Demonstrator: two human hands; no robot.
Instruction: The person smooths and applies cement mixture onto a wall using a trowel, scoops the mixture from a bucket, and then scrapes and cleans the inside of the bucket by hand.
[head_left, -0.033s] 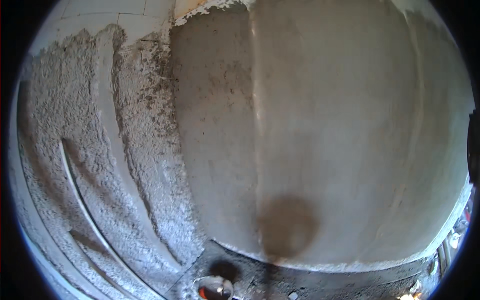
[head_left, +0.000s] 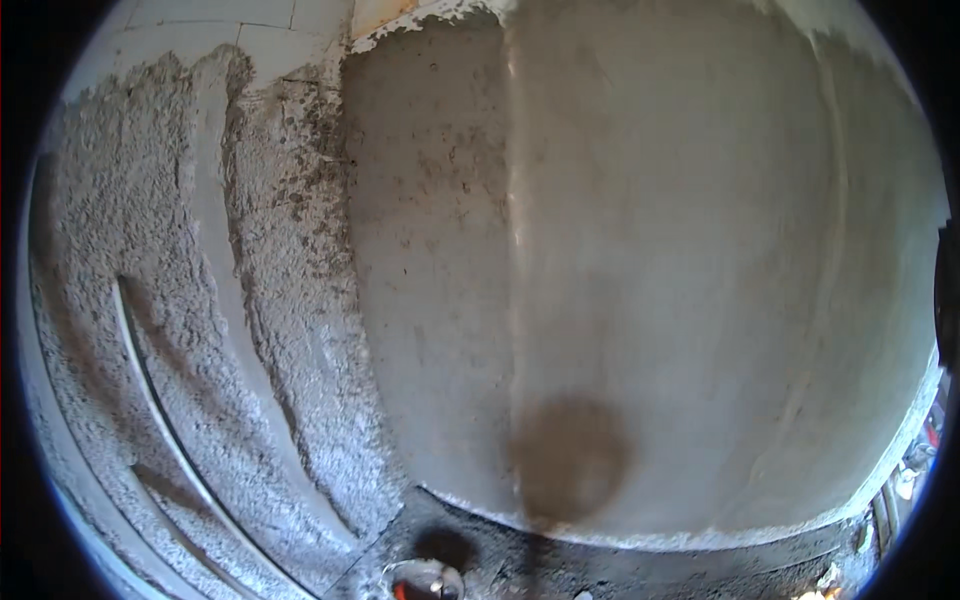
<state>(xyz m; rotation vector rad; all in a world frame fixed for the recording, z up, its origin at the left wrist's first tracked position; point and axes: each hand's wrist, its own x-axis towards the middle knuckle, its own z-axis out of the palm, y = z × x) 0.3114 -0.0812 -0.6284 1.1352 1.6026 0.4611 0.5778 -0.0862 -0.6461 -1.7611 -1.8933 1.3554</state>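
**Across the middle of the view, a smooth grey wall beside a rough one**

From the centre to the right edge stands the smooth grey wall (head_left: pixel 650 250), bowed outward at its rim (the fisheye lens bends straight edges). Two pale ridges run down it, one left of centre (head_left: pixel 514 210) and one near the right (head_left: pixel 837 200). A round dark shadow (head_left: pixel 570 455) falls low on its surface.

At left, the rough wall (head_left: pixel 310 210) is coarse and pitted, with a smoother band (head_left: pixel 213 200) running down it. Further left, a long thin bar (head_left: pixel 181 447) slants down to the lower edge. Pale tiles (head_left: pixel 200 14) show above.

Along the bottom lies a dark, gritty floor (head_left: pixel 640 568). A round container (head_left: pixel 440 568), cut off by the lower edge, has something red (head_left: pixel 402 590) inside.

Neither the left hand nor the right hand is in view; whether the fingers are spread, pressed together or pinching anything, I cannot tell.
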